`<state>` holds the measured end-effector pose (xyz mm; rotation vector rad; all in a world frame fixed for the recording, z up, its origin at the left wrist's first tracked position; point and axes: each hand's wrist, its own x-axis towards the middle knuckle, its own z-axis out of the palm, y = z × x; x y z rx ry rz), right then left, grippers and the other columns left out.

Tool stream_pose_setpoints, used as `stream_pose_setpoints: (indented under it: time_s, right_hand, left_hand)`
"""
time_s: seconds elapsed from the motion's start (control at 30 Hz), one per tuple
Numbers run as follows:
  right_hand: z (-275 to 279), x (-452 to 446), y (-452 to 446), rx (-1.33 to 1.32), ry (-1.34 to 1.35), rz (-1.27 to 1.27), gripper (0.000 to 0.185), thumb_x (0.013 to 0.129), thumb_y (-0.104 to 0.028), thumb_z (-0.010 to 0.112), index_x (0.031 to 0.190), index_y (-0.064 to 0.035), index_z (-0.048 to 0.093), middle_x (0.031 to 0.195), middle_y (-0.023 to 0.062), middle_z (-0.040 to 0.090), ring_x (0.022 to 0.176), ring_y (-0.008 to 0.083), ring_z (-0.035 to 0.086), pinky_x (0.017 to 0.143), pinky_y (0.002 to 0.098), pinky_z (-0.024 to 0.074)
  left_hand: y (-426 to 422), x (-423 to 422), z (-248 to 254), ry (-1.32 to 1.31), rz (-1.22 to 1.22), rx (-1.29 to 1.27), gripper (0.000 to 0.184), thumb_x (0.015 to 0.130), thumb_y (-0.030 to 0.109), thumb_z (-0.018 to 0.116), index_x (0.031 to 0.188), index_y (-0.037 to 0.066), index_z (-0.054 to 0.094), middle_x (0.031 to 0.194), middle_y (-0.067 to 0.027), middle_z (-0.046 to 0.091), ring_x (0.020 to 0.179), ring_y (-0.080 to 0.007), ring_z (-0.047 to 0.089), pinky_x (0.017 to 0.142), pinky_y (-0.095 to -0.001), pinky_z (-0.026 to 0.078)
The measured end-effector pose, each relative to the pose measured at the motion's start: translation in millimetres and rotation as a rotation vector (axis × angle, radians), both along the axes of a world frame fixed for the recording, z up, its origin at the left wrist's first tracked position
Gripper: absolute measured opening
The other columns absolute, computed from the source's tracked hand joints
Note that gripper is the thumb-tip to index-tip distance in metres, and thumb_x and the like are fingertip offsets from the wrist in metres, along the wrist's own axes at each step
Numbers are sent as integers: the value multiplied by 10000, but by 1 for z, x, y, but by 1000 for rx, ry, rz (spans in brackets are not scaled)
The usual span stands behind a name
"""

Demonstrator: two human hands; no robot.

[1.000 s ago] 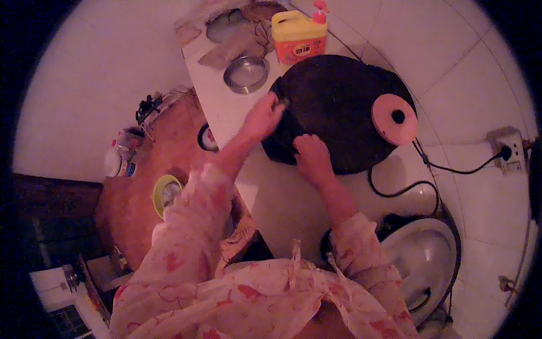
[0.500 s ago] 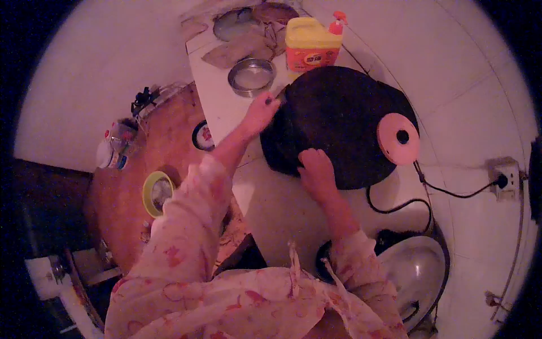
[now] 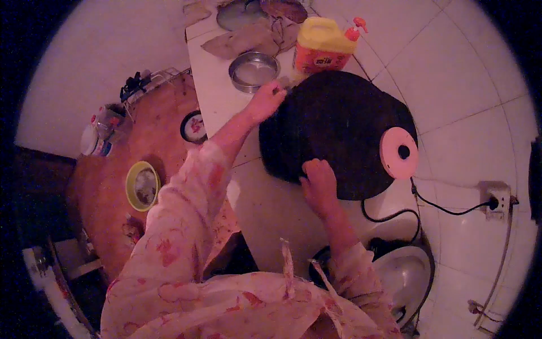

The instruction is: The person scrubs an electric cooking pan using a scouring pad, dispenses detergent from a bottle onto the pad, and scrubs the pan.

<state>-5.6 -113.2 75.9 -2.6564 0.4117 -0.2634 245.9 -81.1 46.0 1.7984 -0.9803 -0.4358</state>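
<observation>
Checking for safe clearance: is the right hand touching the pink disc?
Apart: the head view shows part of the black appliance between the right hand and the pink disc.

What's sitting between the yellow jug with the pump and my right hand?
In the head view, the large black appliance lies between the yellow jug and your right hand.

Appliance [image 3: 339, 130] black, disc [image 3: 393, 144] pink with black centre; jug [image 3: 323, 48] yellow over orange-red, pump [image 3: 354, 31] orange-red; pan [image 3: 246, 87] silver-grey; bowl [image 3: 131, 189] yellow-green; floor [image 3: 164, 127] orange-brown; cord [image 3: 458, 213] black; tiles [image 3: 451, 161] pale pink, dark grid lines; sleeves [image 3: 172, 243] pale pink, red blotchy print
</observation>
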Motion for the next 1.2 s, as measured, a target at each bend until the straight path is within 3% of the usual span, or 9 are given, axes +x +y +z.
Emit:
stream_pose_setpoints:
  time_s: [0.13,0.33,0.4,0.5,0.57,0.67,0.8,0.87,1.2]
  right_hand:
    - [-8,-4,-2,2,-116,12,246,621,-22,594,826,-49,460,786,129,466,754,339,443,661,414,368]
    - [-13,-9,-3,-8,-189,33,247,618,-23,593,824,-43,459,779,128,460,745,335,440,648,410,366]
    - [-11,-8,-4,-18,-175,31,249,617,-26,593,825,-42,459,779,129,460,744,335,439,645,410,365]
    - [-10,-10,-5,-5,-196,48,255,611,-28,595,826,-43,458,779,130,459,742,336,438,641,413,363]
    - [-14,-9,-7,-5,-152,47,260,605,-22,596,823,-43,458,782,131,461,749,335,442,639,415,363]
    - [-17,-10,-7,20,-175,32,257,606,-15,594,823,-43,460,788,132,467,762,336,448,642,416,367]
    - [-15,-9,-5,-1,-222,24,256,608,-14,599,822,-44,463,793,132,474,773,336,452,653,414,370]
    - [-9,-6,-6,2,-43,-12,202,656,-98,602,812,-48,484,815,143,494,801,339,471,694,431,394]
    - [-17,-5,-7,-28,-187,9,264,601,-21,608,819,-50,463,770,131,462,732,338,444,637,410,370]
  left_hand:
    - [26,-28,-10,-150,57,-72,230,787,233,530,838,10,512,696,-135,541,648,-208,512,614,-342,422]
    - [-27,-10,13,-13,36,-28,217,770,210,548,804,-2,519,680,-109,535,654,-173,507,603,-320,421]
    - [-37,-3,20,20,19,101,200,758,190,556,792,-4,522,675,-82,536,652,-146,496,596,-314,418]
    - [-12,-10,5,-36,0,-43,183,764,185,554,781,5,532,675,-57,531,657,-122,480,583,-301,411]
    - [18,-32,-3,259,71,68,189,785,201,535,770,13,548,674,-41,526,654,-111,465,569,-286,402]
    - [34,-45,-16,262,117,26,212,816,243,520,764,39,548,673,-5,502,646,-101,440,581,-257,384]
    - [-8,-17,-5,250,127,-68,215,825,239,505,753,40,544,668,-3,503,639,-94,434,570,-259,381]
    - [-24,4,-5,304,79,111,161,784,186,531,753,30,556,669,-26,519,636,-110,468,576,-271,398]
    - [10,-31,-6,-14,139,-48,195,778,198,524,765,4,545,647,-102,532,616,-174,490,599,-326,412]
